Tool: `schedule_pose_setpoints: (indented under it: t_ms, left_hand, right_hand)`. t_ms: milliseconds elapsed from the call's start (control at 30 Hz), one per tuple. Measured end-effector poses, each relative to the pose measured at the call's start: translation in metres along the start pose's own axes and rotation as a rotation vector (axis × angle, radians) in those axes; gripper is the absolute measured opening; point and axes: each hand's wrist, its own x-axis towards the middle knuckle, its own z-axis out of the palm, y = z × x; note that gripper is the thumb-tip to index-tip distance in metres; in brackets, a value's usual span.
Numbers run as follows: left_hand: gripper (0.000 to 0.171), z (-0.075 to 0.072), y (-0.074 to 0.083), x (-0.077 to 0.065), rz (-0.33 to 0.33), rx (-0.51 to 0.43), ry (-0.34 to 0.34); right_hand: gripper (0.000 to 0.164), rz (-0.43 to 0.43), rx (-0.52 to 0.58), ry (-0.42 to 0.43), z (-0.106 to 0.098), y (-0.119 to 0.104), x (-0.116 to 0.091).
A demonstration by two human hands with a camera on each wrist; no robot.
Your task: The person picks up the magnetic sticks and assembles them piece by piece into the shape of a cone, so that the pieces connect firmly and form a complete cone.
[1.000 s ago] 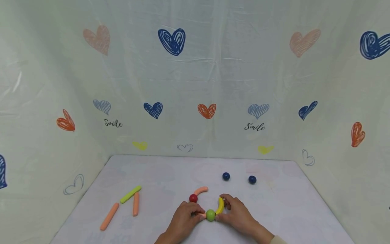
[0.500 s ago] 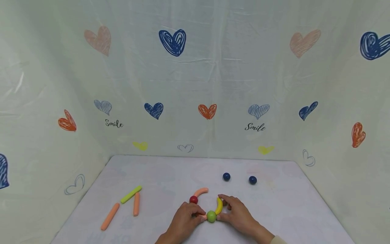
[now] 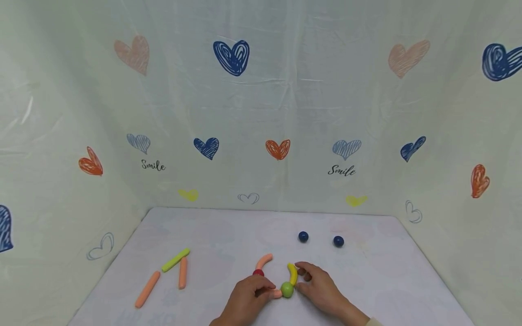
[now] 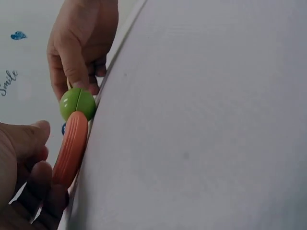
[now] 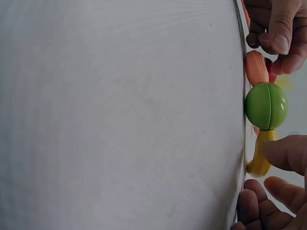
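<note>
Two hands, left hand (image 3: 244, 299) and right hand (image 3: 324, 290), are flanking the green ball (image 3: 287, 290); the left is bending loosely, gripping nothing, by the orange piece (image 4: 71, 148) extending left of the ball; the right, nearer, is lying parted beside the yellow piece (image 3: 293, 273) pointing away beyond it.

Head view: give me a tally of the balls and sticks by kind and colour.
Blue balls: 2
Red ball: 1
Green ball: 1
Straight orange sticks: 2
Straight green stick: 1
Curved orange sticks: 2
Curved yellow stick: 1
Total: 10
</note>
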Motion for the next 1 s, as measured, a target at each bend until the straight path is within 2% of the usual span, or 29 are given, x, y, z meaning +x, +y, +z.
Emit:
schedule_pose_setpoints:
  t_ms: [133,233,367,567,800,1000]
  left_hand:
    - [0.010,-0.006,-0.005,0.000,0.009,0.019,0.135]
    - [0.013,-0.010,-0.009,0.002,-0.024,0.043,0.182]
    - [0.015,-0.013,-0.013,0.004,-0.056,0.050,0.155]
    - [0.020,-0.015,-0.014,0.002,-0.040,0.025,0.131]
    - [0.025,-0.014,-0.008,0.000,-0.115,0.021,0.065]
    - [0.030,-0.015,-0.007,-0.003,-0.112,0.044,0.042]
  right_hand:
    - [0.045,0.046,0.059,0.031,0.003,-0.002,0.000]
    - [0.044,0.042,0.087,0.050,0.006,-0.002,0.001]
    - [0.037,0.029,0.082,0.051,0.008,-0.003,0.002]
    - [0.032,0.036,0.092,0.039,0.007,-0.005,0.002]
    - [0.033,0.058,0.100,0.036,0.004,-0.004,-0.002]
    - [0.040,-0.021,0.110,-0.009,-0.001,0.003,-0.011]
